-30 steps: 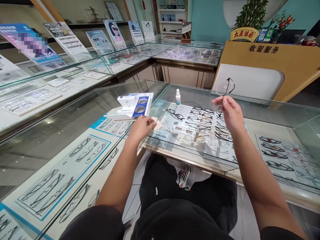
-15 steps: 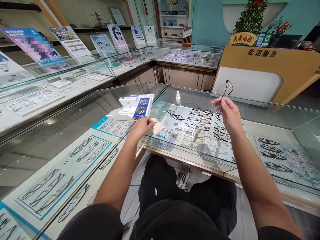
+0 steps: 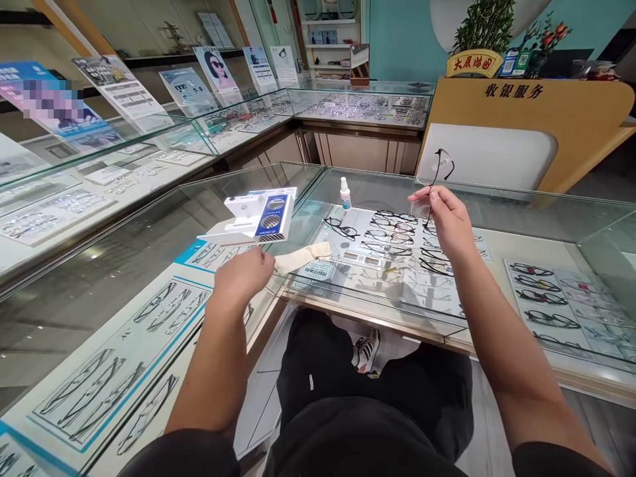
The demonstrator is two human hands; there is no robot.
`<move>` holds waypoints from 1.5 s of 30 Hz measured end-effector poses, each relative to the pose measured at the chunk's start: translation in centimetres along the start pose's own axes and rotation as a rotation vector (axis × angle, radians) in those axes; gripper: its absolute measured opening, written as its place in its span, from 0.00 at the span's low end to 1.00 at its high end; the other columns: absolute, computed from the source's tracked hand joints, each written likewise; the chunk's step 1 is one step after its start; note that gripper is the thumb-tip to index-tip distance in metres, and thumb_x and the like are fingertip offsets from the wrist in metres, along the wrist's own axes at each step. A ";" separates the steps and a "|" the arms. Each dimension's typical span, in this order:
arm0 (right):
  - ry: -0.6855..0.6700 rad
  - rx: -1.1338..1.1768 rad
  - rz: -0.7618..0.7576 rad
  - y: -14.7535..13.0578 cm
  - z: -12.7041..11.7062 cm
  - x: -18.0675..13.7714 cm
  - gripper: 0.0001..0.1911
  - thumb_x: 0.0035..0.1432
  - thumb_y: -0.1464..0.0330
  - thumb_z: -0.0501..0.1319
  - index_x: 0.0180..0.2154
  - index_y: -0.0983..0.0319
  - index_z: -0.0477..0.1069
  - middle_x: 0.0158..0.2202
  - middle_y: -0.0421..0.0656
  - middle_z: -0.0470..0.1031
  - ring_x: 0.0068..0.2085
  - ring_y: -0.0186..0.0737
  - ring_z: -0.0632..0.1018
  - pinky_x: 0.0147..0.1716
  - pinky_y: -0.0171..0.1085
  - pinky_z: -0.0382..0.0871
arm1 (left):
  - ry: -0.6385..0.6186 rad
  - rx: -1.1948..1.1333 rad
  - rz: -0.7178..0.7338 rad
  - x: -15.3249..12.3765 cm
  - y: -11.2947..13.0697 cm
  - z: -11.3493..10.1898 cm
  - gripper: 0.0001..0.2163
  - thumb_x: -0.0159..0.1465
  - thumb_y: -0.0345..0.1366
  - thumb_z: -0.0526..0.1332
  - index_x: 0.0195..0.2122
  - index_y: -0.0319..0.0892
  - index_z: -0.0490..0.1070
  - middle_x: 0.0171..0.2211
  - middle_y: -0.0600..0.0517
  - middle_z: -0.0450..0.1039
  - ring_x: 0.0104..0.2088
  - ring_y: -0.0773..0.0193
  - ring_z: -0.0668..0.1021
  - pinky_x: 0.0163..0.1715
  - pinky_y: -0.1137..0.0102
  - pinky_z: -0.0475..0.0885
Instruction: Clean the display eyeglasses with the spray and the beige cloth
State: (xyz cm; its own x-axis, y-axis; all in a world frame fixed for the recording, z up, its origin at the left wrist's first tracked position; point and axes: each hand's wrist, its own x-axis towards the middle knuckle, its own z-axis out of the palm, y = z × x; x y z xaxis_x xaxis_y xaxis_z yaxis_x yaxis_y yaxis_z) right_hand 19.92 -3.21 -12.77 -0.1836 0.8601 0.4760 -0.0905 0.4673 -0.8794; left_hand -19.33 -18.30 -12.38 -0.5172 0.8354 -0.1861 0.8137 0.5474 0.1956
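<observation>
My right hand (image 3: 446,217) is raised over the glass counter (image 3: 497,212), its fingers pinched on a pair of thin black-framed glasses (image 3: 437,167) held upright. My left hand (image 3: 242,275) is closed near the counter's corner, gripping one end of a beige cloth (image 3: 304,254) that lies stretched out flat on the glass towards the right. Rows of dark-framed glasses (image 3: 397,235) lie on a white tray inside the case, below my right hand.
A small white spray bottle (image 3: 344,193) stands on the glass behind the cloth. A white and blue lens display stand (image 3: 262,215) sits at the corner. More glass showcases (image 3: 362,106) run along the left and back; an orange cashier desk (image 3: 536,126) is at the right.
My left hand has drawn back towards me and to the left, dragging the cloth, which now lies pulled out long. My right hand with the glasses has hardly moved.
</observation>
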 end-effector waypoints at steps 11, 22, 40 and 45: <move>0.012 0.004 0.009 0.2 -0.2 0.2 0.20 0.72 0.45 0.64 0.45 0.53 0.82 0.47 0.42 0.88 0.44 0.42 0.80 0.43 0.41 0.71 | -0.327 0.004 0.433 8.0 5.7 2.2 0.16 0.59 0.54 0.69 0.34 0.46 0.77 0.36 0.44 0.83 0.35 0.48 0.81 0.32 0.63 0.66; 0.003 -0.001 0.003 -0.7 -0.1 -0.1 0.19 0.74 0.46 0.63 0.45 0.53 0.82 0.48 0.43 0.87 0.47 0.44 0.81 0.48 0.43 0.72 | -0.462 -0.890 0.494 6.7 9.2 -2.8 0.27 0.50 0.58 0.79 0.45 0.46 0.86 0.43 0.43 0.87 0.43 0.50 0.86 0.37 0.65 0.77; -0.016 0.023 0.059 -0.9 0.2 0.5 0.25 0.68 0.41 0.65 0.39 0.57 0.80 0.41 0.44 0.85 0.46 0.45 0.78 0.50 0.42 0.71 | -0.439 -1.601 0.703 5.5 26.8 1.3 0.23 0.60 0.43 0.78 0.46 0.44 0.68 0.47 0.50 0.84 0.45 0.60 0.88 0.53 0.60 0.84; -0.045 -0.023 0.088 -0.7 0.6 0.5 0.27 0.68 0.41 0.63 0.37 0.57 0.79 0.43 0.45 0.85 0.46 0.44 0.77 0.50 0.42 0.71 | -0.494 -1.660 0.799 5.2 26.9 3.2 0.28 0.59 0.51 0.81 0.45 0.46 0.65 0.46 0.49 0.84 0.46 0.59 0.88 0.55 0.59 0.83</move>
State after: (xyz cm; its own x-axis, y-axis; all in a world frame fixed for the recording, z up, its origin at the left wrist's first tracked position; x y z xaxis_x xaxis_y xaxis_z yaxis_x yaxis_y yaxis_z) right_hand 19.34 -3.20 -11.91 -0.2335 0.8882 0.3957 -0.0497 0.3955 -0.9171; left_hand 0.71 0.60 -11.20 0.1516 0.9585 0.2416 -0.4027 -0.1633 0.9006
